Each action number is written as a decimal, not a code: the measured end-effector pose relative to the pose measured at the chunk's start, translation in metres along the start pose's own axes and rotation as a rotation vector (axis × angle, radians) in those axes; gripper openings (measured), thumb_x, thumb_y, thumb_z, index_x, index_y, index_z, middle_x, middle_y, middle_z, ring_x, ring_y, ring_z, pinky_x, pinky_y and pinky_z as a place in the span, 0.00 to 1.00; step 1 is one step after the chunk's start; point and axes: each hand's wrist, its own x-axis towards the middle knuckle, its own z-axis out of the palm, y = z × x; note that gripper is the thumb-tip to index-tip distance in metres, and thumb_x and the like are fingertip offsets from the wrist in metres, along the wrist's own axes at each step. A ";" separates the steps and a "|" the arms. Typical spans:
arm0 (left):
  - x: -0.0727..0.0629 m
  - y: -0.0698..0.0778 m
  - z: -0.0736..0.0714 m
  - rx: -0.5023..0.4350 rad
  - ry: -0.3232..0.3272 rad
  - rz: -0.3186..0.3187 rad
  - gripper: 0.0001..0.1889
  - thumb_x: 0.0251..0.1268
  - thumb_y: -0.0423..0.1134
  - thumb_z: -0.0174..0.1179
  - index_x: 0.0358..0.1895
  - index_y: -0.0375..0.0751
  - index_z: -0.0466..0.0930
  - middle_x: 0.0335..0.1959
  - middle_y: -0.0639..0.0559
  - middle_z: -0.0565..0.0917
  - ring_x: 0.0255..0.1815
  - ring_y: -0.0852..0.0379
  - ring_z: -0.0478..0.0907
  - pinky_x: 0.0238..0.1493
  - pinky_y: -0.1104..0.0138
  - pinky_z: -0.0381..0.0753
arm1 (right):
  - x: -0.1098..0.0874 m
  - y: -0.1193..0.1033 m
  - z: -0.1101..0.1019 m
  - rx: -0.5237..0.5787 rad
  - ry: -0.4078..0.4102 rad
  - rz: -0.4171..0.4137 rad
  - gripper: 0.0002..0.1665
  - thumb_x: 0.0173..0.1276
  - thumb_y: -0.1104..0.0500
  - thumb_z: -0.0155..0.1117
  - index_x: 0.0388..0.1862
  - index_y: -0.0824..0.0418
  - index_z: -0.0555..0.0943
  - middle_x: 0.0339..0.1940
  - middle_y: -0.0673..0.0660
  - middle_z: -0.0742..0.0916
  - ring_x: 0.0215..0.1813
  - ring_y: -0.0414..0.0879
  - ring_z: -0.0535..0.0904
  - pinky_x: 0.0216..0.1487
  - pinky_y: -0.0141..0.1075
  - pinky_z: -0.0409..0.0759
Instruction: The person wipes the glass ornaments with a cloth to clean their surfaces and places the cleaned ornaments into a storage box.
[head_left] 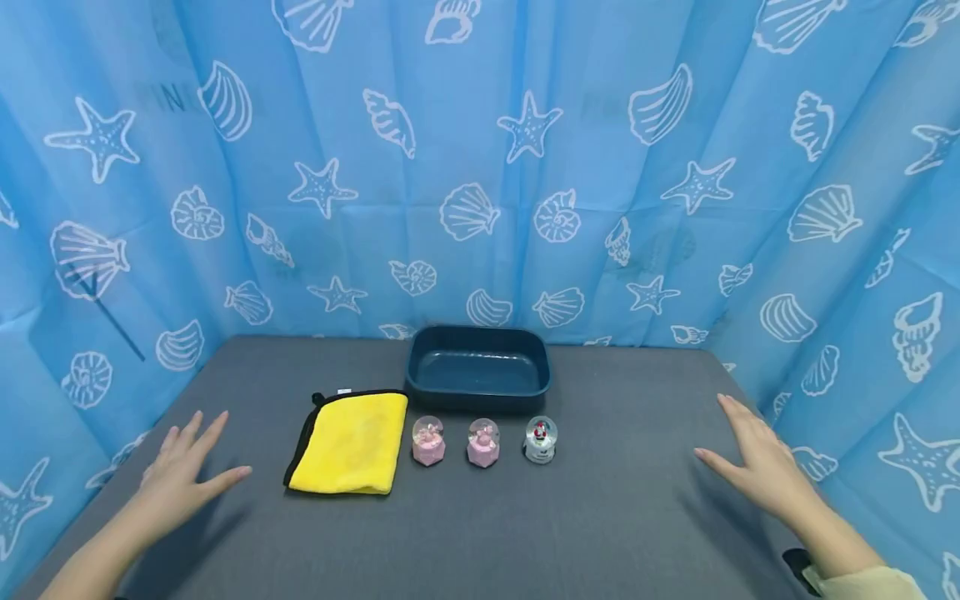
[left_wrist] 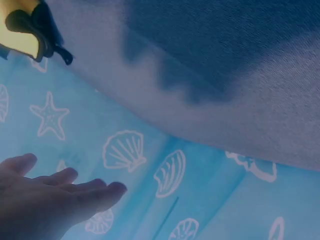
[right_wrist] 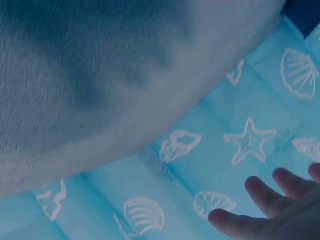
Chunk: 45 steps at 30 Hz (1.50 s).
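My left hand [head_left: 180,473] hovers over the table's left side with its fingers spread, holding nothing. To its right lies a folded yellow cloth [head_left: 351,446] with black edging, the nearest thing to it. On the far right my right hand [head_left: 763,462] is held out over the table, fingers extended and nothing in them. Between the hands, a row of small globes stands on the table: two with pink bases, the left pink globe [head_left: 428,442] and the middle pink globe [head_left: 483,443], then a white snow globe [head_left: 540,440] with a red figure inside.
Behind the globes sits a dark blue rectangular dish [head_left: 480,400], close to the cloth's upper right corner. The grey table [head_left: 600,517] is bordered at the back and sides by a blue curtain [head_left: 465,150] with white shells and starfish.
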 end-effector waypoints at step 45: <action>0.051 0.037 0.027 -0.614 -0.325 -0.348 0.46 0.73 0.55 0.52 0.73 0.22 0.38 0.69 0.20 0.48 0.66 0.26 0.60 0.58 0.42 0.70 | 0.037 -0.090 0.067 0.598 -0.203 -0.033 0.56 0.65 0.63 0.68 0.77 0.69 0.40 0.72 0.72 0.62 0.67 0.70 0.63 0.56 0.66 0.68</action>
